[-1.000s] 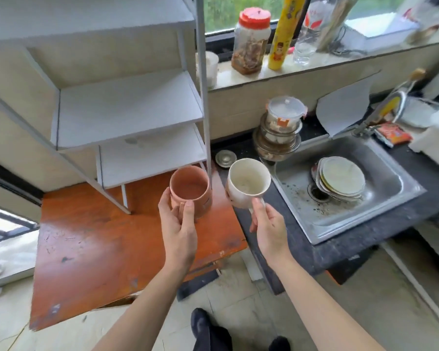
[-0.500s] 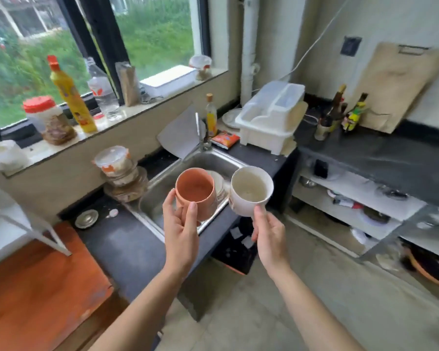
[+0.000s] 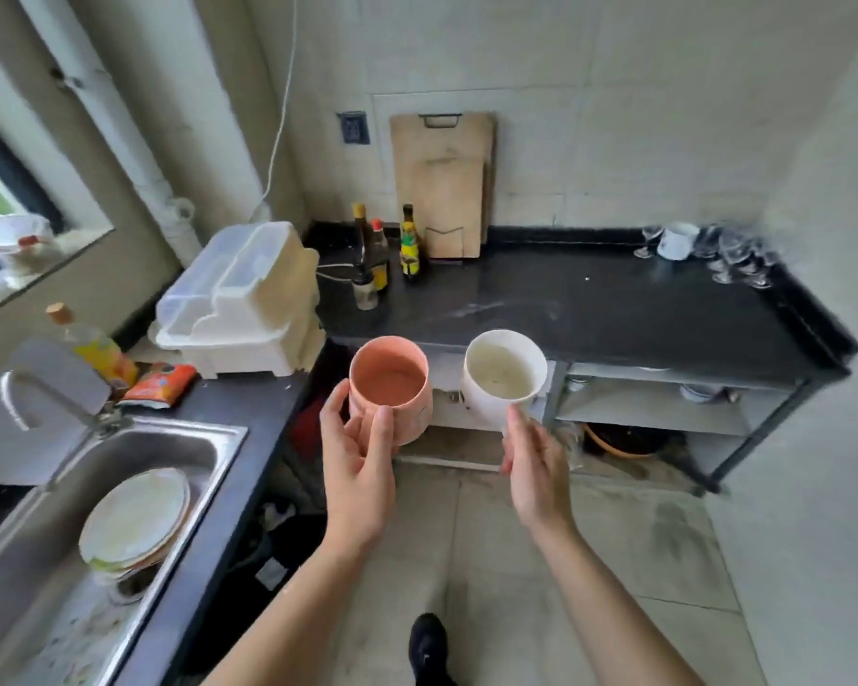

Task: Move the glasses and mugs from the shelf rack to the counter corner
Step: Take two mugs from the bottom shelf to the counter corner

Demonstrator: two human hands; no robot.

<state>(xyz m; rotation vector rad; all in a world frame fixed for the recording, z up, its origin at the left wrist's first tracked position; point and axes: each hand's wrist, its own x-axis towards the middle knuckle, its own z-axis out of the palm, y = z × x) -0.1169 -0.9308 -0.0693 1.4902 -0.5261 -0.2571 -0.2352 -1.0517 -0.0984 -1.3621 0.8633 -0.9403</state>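
Observation:
My left hand [image 3: 357,467] grips a terracotta-pink mug [image 3: 390,388] from below and the side. My right hand [image 3: 536,467] holds a white mug [image 3: 504,376] by its near side. Both mugs are upright, carried side by side above the floor, in front of the black counter [image 3: 590,314]. At the counter's far right corner stand several clear stemmed glasses [image 3: 734,255] and a white mug [image 3: 677,240]. The shelf rack is out of view.
A white plastic dish drainer [image 3: 241,299] sits at the left of the counter, with sauce bottles [image 3: 382,255] and wooden cutting boards [image 3: 442,180] against the wall. A steel sink [image 3: 135,487] with stacked plates [image 3: 135,522] is at the left. Open shelves lie under the counter.
My view has swung right, from the shelf rack past the sink to the black counter. Both hands keep the same mugs, carried along with the turn.

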